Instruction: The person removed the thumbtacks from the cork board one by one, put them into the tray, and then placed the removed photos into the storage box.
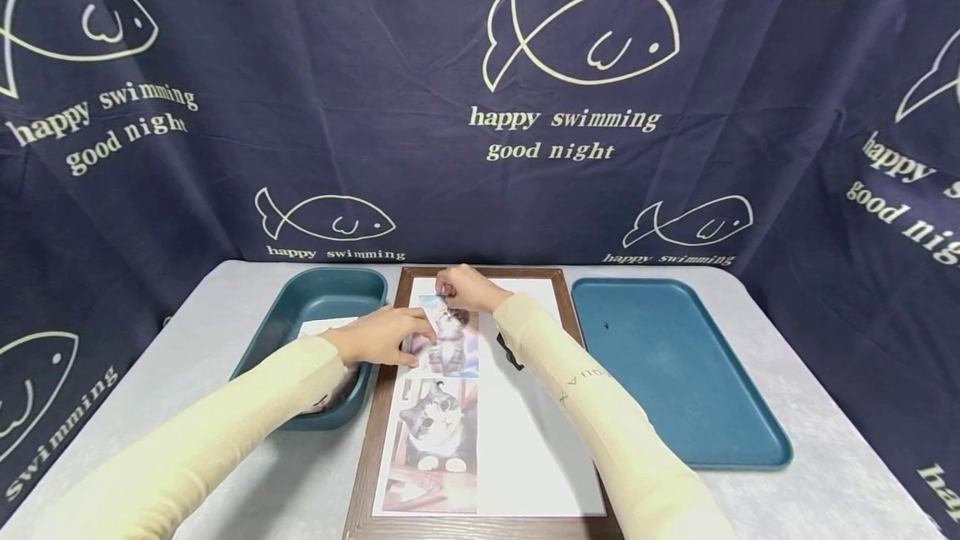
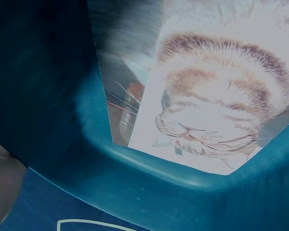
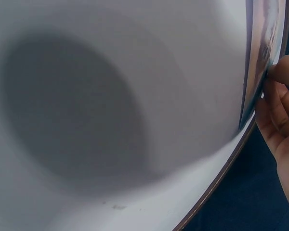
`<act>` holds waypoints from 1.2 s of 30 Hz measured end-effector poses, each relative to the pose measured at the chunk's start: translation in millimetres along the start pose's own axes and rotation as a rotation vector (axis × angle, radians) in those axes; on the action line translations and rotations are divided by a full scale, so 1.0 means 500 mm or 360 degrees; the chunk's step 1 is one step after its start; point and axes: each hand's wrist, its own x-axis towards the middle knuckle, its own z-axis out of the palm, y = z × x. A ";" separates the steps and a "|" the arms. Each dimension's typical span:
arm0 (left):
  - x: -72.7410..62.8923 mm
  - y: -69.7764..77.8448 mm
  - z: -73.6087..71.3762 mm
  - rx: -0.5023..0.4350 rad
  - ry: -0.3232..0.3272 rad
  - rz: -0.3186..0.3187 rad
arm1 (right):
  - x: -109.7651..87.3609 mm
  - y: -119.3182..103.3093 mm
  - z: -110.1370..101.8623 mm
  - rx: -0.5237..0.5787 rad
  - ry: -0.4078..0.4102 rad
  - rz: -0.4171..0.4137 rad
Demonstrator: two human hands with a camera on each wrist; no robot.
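A wooden-framed white board (image 1: 536, 440) lies on the table. On its left half, a cat picture (image 1: 437, 436) lies flat in the lower part. A second cat picture (image 1: 450, 348) sits directly above it. My right hand (image 1: 471, 288) pinches the upper picture near its top edge; the right wrist view shows the thumb and fingers at that edge. With fingers slightly bent, my left hand (image 1: 386, 335) touches the upper picture's left side, over the frame. The left wrist view catches only a sliver of that hand.
Left of the board stands a deep teal bin (image 1: 258, 340) holding cat pictures (image 2: 212, 106), partly hidden by my left sleeve. A shallow teal tray (image 1: 675, 373) lies at the right. Something small and black (image 1: 508, 352) shows beside my right sleeve. Dark blue fish-print cloth (image 1: 435, 165) hangs behind.
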 end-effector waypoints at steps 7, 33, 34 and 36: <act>0.000 0.000 -0.001 -0.0015 -0.0009 -0.0015 | 0.000 -0.003 -0.003 0.0029 -0.0008 0.0036; 0.002 -0.006 0.005 -0.0013 -0.0024 -0.0011 | -0.003 -0.011 -0.005 0.0068 -0.0015 0.0154; 0.002 -0.007 0.005 -0.0015 -0.0025 -0.0012 | -0.003 -0.011 -0.005 0.0076 -0.0018 0.0155; 0.003 -0.007 0.006 -0.0018 -0.0027 -0.0009 | -0.004 -0.011 -0.006 0.0097 -0.0020 0.0152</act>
